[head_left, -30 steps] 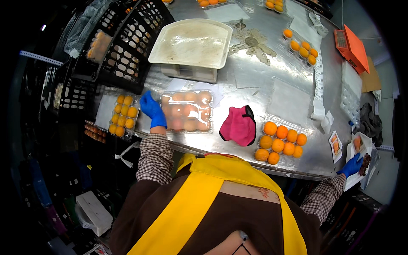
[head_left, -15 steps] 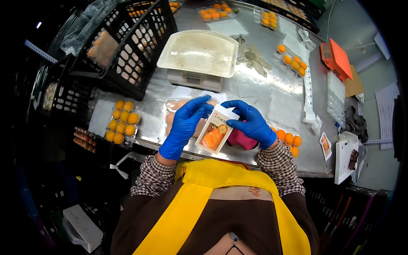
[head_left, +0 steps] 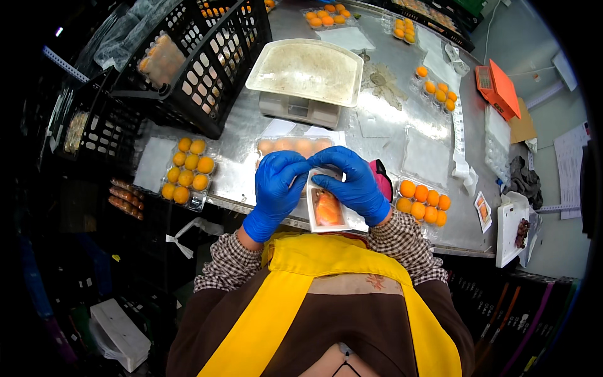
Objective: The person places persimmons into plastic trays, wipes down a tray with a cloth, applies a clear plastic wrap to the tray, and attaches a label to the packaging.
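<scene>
Both hands wear blue gloves and meet over the table's near edge. My right hand point(head_left: 355, 183) grips a white-edged picture label point(head_left: 327, 210) showing orange fruit, possibly a stack of them, with thumb and fingers at its upper end. At that same end, my left hand point(head_left: 276, 187) is closed in a pinch; whatever lies between its fingertips is hidden. Just beyond the hands sits a clear plastic pack of round peach-coloured fruit point(head_left: 296, 146), partly covered by them. A pink and black thing point(head_left: 381, 178) shows beside my right hand.
A scale with a cream pan point(head_left: 306, 72) stands ahead. Black crates point(head_left: 207, 94) rise at the left. Packs of orange fruit lie left point(head_left: 186, 171) and right point(head_left: 422, 202). An orange scale point(head_left: 499, 88), a loose label point(head_left: 482, 212) and a white tray point(head_left: 507, 242) are farther right.
The label has turned more upright and shifted slightly right. My left hand has closed into a pinch at its upper end, beside my right fingers. The fruit pack behind is more exposed.
</scene>
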`<state>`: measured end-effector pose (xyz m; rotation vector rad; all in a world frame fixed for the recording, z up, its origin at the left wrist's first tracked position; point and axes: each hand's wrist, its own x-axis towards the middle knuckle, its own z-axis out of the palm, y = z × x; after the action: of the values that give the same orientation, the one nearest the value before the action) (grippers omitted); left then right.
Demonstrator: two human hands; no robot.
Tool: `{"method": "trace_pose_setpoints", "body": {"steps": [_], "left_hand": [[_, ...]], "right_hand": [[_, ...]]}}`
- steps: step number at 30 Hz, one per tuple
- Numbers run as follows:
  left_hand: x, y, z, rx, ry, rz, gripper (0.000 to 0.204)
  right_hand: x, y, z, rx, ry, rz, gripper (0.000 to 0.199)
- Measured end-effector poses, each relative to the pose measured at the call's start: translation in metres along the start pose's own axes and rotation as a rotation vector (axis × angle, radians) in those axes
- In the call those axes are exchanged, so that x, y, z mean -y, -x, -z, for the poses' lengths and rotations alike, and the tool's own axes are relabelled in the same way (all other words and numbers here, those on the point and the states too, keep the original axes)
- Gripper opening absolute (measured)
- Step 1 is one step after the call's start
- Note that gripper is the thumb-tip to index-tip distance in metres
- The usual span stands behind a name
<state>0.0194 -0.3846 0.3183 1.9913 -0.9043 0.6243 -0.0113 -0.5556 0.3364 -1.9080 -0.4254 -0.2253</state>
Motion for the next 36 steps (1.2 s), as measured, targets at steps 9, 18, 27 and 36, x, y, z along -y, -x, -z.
{"method": "trace_pose_setpoints", "body": {"steps": [9, 18, 27, 36], "left_hand": [[-0.013, 0.016, 0.002, 0.016, 0.251, 0.299, 0.018], [-0.032, 0.01, 0.001, -0.035, 0.281, 0.352, 0.019], [-0.023, 0.024, -0.004, 0.017, 0.336, 0.437, 0.011], [-0.005, 0.036, 0.017, 0.128, 0.224, 0.466, 0.009]], "right_hand": [[0.001, 0.013, -0.007, -0.065, -0.139, 0.007, 0.023], [-0.001, 0.024, -0.009, -0.092, -0.235, 0.018, 0.019], [-0.001, 0.026, -0.016, -0.184, 0.014, 0.078, 0.022], [0.0, 0.027, -0.019, -0.207, 0.317, 0.353, 0.017]]}}
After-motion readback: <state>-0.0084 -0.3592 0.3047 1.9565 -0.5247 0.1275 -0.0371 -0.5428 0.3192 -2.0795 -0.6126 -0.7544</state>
